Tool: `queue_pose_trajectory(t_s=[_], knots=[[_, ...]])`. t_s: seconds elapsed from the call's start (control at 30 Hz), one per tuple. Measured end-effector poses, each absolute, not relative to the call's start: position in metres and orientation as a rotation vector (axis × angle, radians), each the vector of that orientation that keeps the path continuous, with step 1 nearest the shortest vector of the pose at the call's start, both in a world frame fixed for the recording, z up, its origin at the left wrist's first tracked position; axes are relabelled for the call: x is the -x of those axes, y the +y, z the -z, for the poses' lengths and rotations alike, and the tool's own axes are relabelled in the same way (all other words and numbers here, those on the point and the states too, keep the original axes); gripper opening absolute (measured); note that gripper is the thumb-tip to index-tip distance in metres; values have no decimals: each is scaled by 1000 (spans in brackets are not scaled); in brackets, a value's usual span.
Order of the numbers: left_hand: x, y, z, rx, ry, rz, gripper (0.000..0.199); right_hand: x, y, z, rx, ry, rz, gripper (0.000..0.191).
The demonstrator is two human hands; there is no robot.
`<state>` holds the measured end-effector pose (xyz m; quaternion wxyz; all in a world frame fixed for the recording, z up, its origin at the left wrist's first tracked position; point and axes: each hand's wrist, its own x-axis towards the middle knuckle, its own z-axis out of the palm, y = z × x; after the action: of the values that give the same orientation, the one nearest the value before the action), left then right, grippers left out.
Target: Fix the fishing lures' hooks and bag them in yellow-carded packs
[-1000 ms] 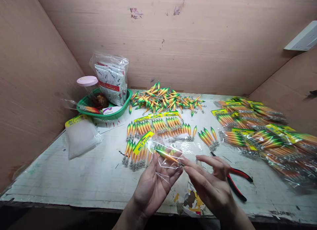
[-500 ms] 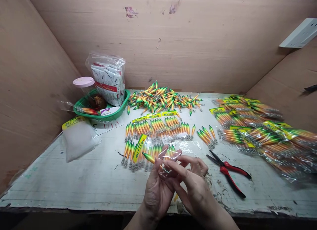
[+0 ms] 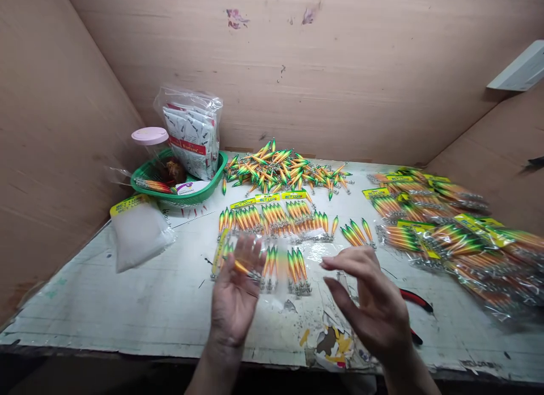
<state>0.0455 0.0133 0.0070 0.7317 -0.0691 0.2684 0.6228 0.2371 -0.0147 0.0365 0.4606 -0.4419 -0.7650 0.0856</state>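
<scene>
My left hand [image 3: 236,296], palm up over the near middle of the table, holds a clear plastic bag with a yellow label [image 3: 220,253] and an orange-green lure [image 3: 242,267] lying across the fingers. My right hand [image 3: 366,298] hovers to the right, thumb and fingers apart, with nothing between them. Several lures [image 3: 298,267] lie in small groups just beyond and between the hands. Behind them runs a row of lures with yellow labels [image 3: 293,195]. Red-handled pliers [image 3: 419,298] are partly hidden behind my right hand.
A heap of loose lures [image 3: 280,168] lies at the back. Bagged lures [image 3: 463,236] are piled on the right. At the left are a green basket [image 3: 187,198] with a jar and packets, and a stack of clear bags [image 3: 142,233]. Panels enclose the table [image 3: 170,304].
My hands have separated, the left moving left with the bag and lure, the right moving right and opening. The right hand now covers part of the pliers. The view has shifted slightly.
</scene>
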Motion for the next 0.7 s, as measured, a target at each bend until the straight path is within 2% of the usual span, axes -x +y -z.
queue_pose_trajectory(t_s=[0.1,0.2,0.33,0.53,0.7], knots=[[-21,23,-8,152,590,-1393,46,-254,-5,-5,1281,-2129,-317,13],[-14,22,-4,136,573,-1358,46,-260,-3,29,1391,-2343,-367,19],[-27,16,-1,183,558,-1278,42,-260,-6,52,1439,-2337,-364,25],[-42,17,-4,227,639,-1230,39,-264,-9,44,1444,-2299,-439,17],[-42,17,-1,148,659,-1257,39,-293,-28,-5,1368,-2105,-699,10]])
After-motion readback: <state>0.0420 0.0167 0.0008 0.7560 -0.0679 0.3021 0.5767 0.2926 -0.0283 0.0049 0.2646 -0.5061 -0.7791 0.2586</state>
